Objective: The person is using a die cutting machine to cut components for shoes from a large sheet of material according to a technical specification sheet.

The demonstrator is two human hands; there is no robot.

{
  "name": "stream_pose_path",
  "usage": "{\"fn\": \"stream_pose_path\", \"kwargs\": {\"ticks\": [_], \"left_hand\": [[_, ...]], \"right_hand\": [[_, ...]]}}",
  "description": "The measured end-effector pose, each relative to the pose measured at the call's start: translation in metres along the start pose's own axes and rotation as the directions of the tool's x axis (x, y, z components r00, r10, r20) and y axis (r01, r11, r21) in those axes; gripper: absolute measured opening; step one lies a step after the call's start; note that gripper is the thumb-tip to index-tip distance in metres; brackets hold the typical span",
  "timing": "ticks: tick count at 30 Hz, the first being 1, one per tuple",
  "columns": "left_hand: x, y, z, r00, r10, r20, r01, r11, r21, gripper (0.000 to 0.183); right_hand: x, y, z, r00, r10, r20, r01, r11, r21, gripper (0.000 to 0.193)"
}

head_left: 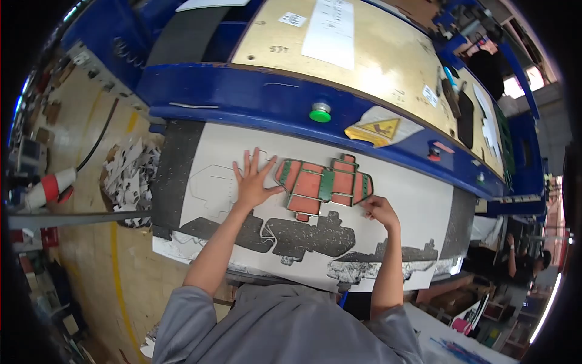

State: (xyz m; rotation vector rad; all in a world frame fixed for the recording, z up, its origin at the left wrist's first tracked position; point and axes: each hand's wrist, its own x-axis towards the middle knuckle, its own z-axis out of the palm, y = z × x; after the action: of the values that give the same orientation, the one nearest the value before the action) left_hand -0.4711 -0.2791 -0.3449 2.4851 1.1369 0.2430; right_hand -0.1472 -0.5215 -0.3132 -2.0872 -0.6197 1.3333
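A cutting die (308, 185), with red panels, green strips and thin raised edges, lies flat on a white sheet (418, 200). My left hand (254, 182) rests on the sheet at the die's left side, fingers spread, its thumb close to the die's edge. With fingers curled together, my right hand (381, 211) pinches the die's lower right corner. A cut outline (209, 182) shows in the sheet left of my left hand. Nearer to me, die-shaped cut-outs (312, 236) in the sheet show a dark surface beneath.
Across the far side runs the press's blue beam (242, 94) with a green button (320, 113) and a yellow warning label (382, 127). White scraps (128, 179) are heaped at the left. A red-and-white tool (51, 188) stands beyond them. Another person (524, 264) is at the far right.
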Motion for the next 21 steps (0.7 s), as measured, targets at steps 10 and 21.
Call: {"fn": "stream_pose_path", "kwargs": {"ticks": [10, 21], "left_hand": [[-0.010, 0.001, 0.005, 0.987, 0.057, -0.152, -0.062, 0.998, -0.030, 0.070], [-0.010, 0.008, 0.004, 0.971, 0.129, -0.202, -0.133, 0.991, -0.008, 0.064]], "right_hand": [[-0.005, 0.005, 0.008, 0.984, -0.135, -0.120, 0.173, 0.898, 0.404, 0.051], [-0.005, 0.020, 0.019, 0.927, -0.296, -0.231, 0.360, 0.876, 0.321, 0.053]]}}
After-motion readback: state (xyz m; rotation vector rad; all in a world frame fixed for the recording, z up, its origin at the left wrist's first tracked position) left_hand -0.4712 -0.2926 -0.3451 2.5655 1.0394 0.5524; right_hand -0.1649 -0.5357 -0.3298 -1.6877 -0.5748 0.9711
